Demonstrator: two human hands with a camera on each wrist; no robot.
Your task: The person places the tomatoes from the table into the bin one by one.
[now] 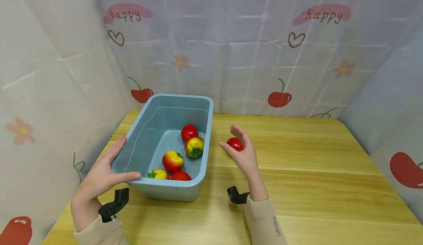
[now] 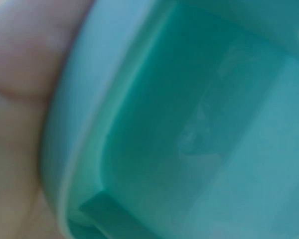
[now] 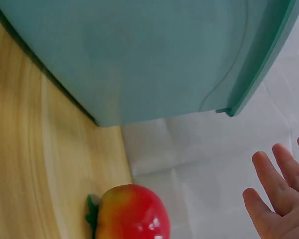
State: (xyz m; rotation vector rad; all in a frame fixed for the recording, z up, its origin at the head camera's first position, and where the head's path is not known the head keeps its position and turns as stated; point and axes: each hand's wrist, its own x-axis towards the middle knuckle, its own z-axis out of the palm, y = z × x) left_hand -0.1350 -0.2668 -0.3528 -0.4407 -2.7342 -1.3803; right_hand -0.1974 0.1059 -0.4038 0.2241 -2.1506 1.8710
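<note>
A light blue plastic bin [image 1: 191,182] stands on the left of the table, with several glossy red and yellow tomatoes [image 1: 173,161] inside. My left hand [image 1: 97,177] rests against its near left corner, straight fingers along the left side and thumb along the near rim. One more tomato [image 1: 234,144] lies on the table to the right of the bin. Around it, my right hand [image 1: 246,157] is spread, thumb and fingers wide apart. The right wrist view shows that tomato [image 3: 134,214] red and yellow with a green calyx, apart from the fingers [image 3: 274,181].
The wooden table [image 1: 314,186] reaches to a white curtain [image 1: 231,72] printed with cherries, hearts and flowers, which encloses the back and both sides. The bin's right wall [image 3: 139,59] rises beside the tomato on the table.
</note>
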